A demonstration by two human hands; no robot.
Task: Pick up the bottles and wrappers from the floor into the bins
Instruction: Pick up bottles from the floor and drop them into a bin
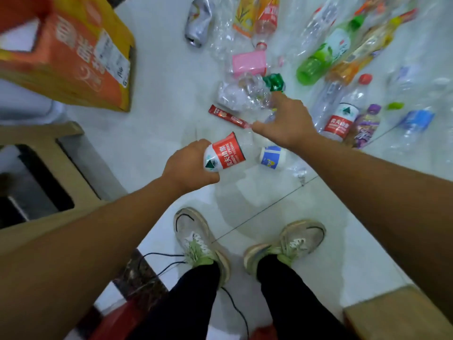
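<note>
At the far left we are noting an orange cardboard box (71, 50) lying tilted on the white tiled floor (159, 77), and below it a tan bin (81, 168) with a dark opening, standing just beside our left arm. Moving inward, our left hand (188, 168) is gripping a clear bottle with a red label (224, 153), fingers closed round its labelled body, holding it off the floor above our shoes (198, 241). Just right of that bottle a small white container with a blue label (272, 157) is lying on the tiles. Beyond the held bottle a red sachet wrapper (228, 116) is lying flat, its near end close to the thumb of our right hand (286, 121). That hand is reaching forward with thumb and fingers spread apart, the fingertips meeting a crumpled clear bottle with a green cap (247, 92); we cannot tell whether a grip is being taken. Behind it a pink packet (248, 62) and a crushed silver can (199, 20) are lying among more clear bottles. To the right, a green bottle (321, 62), an upright-labelled water bottle with a red cap (343, 114) and a purple-labelled bottle (365, 128) are lying near one another on the floor. At the lower right corner a tan box edge (392, 315) is showing.
</note>
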